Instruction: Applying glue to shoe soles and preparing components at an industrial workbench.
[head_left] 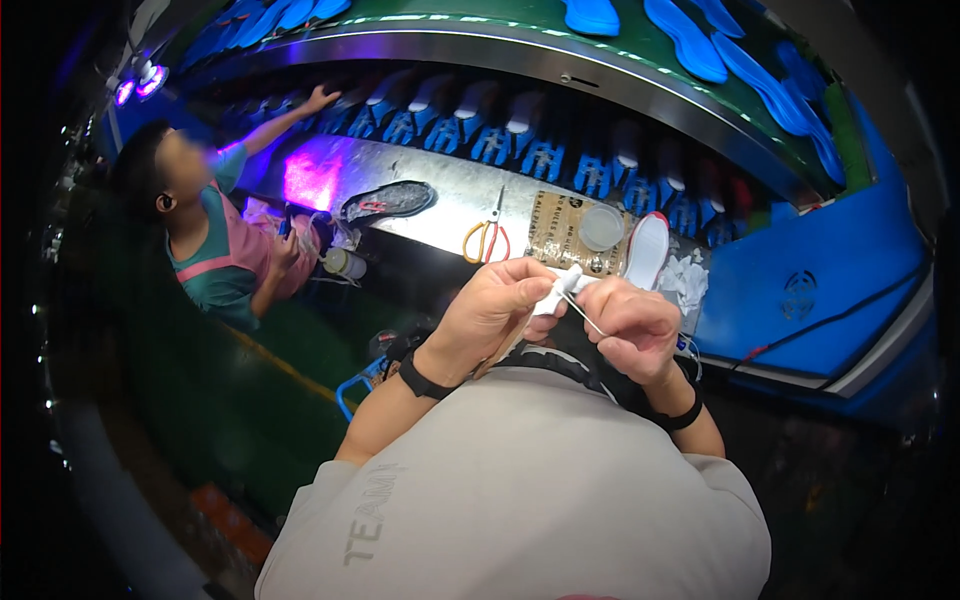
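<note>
My left hand [497,306] pinches a small white piece of cloth or tissue [556,293] in front of my chest. Close beside it, my right hand [636,322] is closed on a thin pale stick or wire [584,314], whose far end meets the white piece. Just beyond my hands, a bench [460,185] carries a shoe [647,247] with a white sole and red edge. A round translucent container [601,228] rests on printed cardboard [556,226] next to it. Scissors [488,236] with red and yellow handles lie left of the cardboard.
Crumpled white paper [685,284] lies right of the shoe, by a blue machine panel [820,310]. A dark shoe [392,201] sits farther left. Behind runs a row of blue shoe holders [490,145] under a green conveyor [480,45]. A co-worker [225,225] at left reaches toward it.
</note>
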